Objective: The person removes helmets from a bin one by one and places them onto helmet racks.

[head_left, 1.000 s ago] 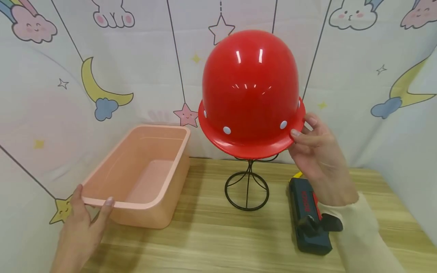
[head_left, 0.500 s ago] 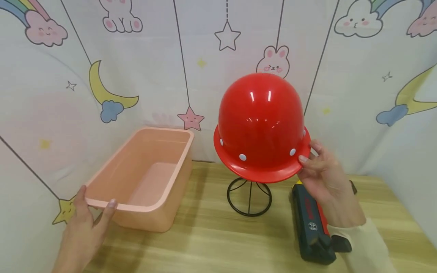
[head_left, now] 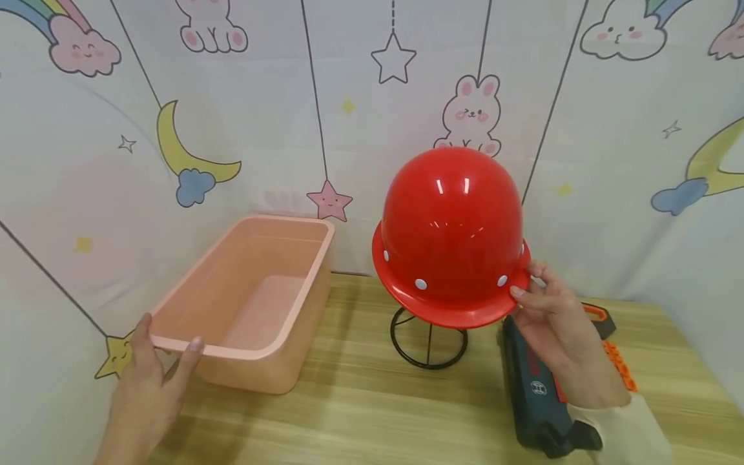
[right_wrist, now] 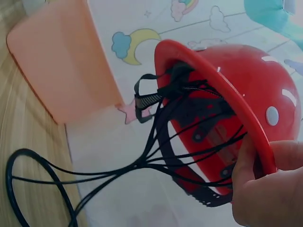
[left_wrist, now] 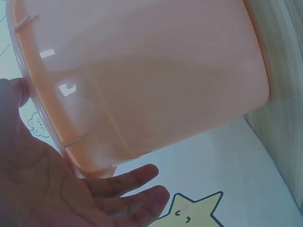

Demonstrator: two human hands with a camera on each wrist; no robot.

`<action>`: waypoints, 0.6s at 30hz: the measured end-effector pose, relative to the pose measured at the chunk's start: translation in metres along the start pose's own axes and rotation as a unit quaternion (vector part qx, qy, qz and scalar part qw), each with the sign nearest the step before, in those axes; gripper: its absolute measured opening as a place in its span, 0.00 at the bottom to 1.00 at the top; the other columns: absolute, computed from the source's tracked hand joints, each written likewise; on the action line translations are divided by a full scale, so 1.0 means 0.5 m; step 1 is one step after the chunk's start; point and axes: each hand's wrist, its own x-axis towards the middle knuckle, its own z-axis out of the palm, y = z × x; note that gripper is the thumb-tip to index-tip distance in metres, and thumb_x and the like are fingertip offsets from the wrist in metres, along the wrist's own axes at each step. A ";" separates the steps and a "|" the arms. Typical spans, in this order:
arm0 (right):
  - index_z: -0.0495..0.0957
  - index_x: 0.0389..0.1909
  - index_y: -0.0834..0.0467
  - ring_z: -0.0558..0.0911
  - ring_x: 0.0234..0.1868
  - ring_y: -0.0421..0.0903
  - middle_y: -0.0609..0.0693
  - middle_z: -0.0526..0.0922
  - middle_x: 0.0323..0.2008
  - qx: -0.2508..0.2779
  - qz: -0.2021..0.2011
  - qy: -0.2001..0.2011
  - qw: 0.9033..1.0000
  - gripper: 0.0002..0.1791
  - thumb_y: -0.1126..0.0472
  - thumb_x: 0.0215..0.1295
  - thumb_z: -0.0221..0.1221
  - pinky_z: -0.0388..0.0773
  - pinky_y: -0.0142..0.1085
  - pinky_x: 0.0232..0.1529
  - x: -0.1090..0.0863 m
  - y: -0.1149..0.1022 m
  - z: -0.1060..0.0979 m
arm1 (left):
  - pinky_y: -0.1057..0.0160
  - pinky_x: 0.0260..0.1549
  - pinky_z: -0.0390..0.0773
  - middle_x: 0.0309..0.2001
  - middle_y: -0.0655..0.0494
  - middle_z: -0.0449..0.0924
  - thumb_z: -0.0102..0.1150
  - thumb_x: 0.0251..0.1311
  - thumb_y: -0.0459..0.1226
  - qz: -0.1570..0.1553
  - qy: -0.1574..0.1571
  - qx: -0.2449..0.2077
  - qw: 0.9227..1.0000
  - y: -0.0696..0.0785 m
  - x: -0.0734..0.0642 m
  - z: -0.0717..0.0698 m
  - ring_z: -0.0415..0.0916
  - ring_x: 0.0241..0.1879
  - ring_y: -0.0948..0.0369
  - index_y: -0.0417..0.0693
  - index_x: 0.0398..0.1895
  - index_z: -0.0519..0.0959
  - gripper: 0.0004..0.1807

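My right hand [head_left: 560,323] pinches the right brim of a red hard hat [head_left: 453,239], thumb on top and fingers around the edge. The hat sits low over a black wire stand [head_left: 430,365]. In the right wrist view the stand's upper wires [right_wrist: 142,163] reach inside the shell, past the dark harness and chin strap [right_wrist: 147,99]. My left hand [head_left: 142,394] grips the near left corner of a peach plastic bin [head_left: 302,323], thumb over the rim. From the left wrist, other fingers [left_wrist: 137,182] stretch out below the bin's side.
On the right of the wooden table [head_left: 349,413] lies a dark Bosch tool case [head_left: 531,394], partly behind my right forearm. Orange pieces [head_left: 619,365] and an orange-and-black item [head_left: 599,316] lie beyond the wrist. A cartoon-printed cloth [head_left: 279,116] hangs behind and at the sides.
My right hand has brought the hard hat down over the wire stand, hiding its top. The view has shifted slightly. The left hand stays on the bin's corner.
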 end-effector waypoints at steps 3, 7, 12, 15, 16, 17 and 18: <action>0.76 0.45 0.55 0.88 0.49 0.45 0.49 0.88 0.45 -0.033 -0.007 -0.002 0.999 0.15 0.75 0.81 0.44 0.88 0.32 0.50 -0.006 -0.005 0.000 | 0.14 0.55 0.66 0.74 0.09 0.53 0.45 0.81 0.59 -0.001 0.007 -0.004 1.000 0.000 -0.001 0.000 0.60 0.66 0.13 0.41 0.86 0.23 0.55; 0.76 0.49 0.55 0.87 0.52 0.44 0.49 0.89 0.49 -0.057 -0.008 -0.007 0.998 0.15 0.73 0.82 0.43 0.88 0.34 0.55 -0.014 -0.012 -0.003 | 0.16 0.57 0.65 0.74 0.10 0.55 0.46 0.80 0.58 0.002 0.022 -0.019 1.000 -0.002 -0.003 0.003 0.60 0.66 0.14 0.43 0.87 0.24 0.54; 0.75 0.56 0.53 0.87 0.55 0.44 0.47 0.89 0.51 -0.097 -0.010 -0.010 0.995 0.15 0.70 0.84 0.43 0.87 0.36 0.59 -0.023 -0.017 -0.011 | 0.16 0.59 0.63 0.76 0.12 0.53 0.48 0.79 0.57 0.009 0.041 -0.029 0.999 -0.001 0.000 0.006 0.58 0.69 0.14 0.44 0.88 0.27 0.54; 0.75 0.59 0.52 0.88 0.55 0.43 0.46 0.90 0.52 -0.133 -0.017 -0.010 0.991 0.16 0.70 0.84 0.43 0.87 0.36 0.59 -0.027 -0.018 -0.016 | 0.16 0.62 0.60 0.77 0.12 0.51 0.50 0.78 0.56 0.021 0.066 -0.031 0.997 0.003 0.001 0.008 0.55 0.71 0.16 0.42 0.88 0.30 0.54; 0.76 0.60 0.53 0.88 0.55 0.43 0.46 0.90 0.52 -0.145 -0.019 -0.011 0.989 0.17 0.70 0.83 0.43 0.87 0.36 0.59 -0.028 -0.018 -0.017 | 0.16 0.64 0.58 0.77 0.12 0.50 0.51 0.78 0.56 0.027 0.074 -0.033 0.996 0.004 0.001 0.008 0.53 0.72 0.16 0.42 0.88 0.31 0.54; 0.76 0.61 0.53 0.88 0.55 0.43 0.46 0.91 0.52 -0.154 -0.021 -0.012 0.988 0.18 0.70 0.83 0.43 0.87 0.37 0.59 -0.028 -0.018 -0.018 | 0.16 0.64 0.58 0.77 0.13 0.50 0.53 0.77 0.55 0.033 0.087 -0.036 0.995 0.006 0.001 0.008 0.53 0.72 0.16 0.43 0.89 0.33 0.54; 0.76 0.62 0.53 0.88 0.55 0.43 0.45 0.91 0.52 -0.164 -0.022 -0.014 0.986 0.18 0.70 0.83 0.43 0.87 0.38 0.59 -0.028 -0.017 -0.019 | 0.15 0.64 0.57 0.77 0.14 0.50 0.54 0.76 0.54 0.040 0.101 -0.040 0.993 0.009 0.000 0.007 0.53 0.73 0.17 0.44 0.89 0.34 0.54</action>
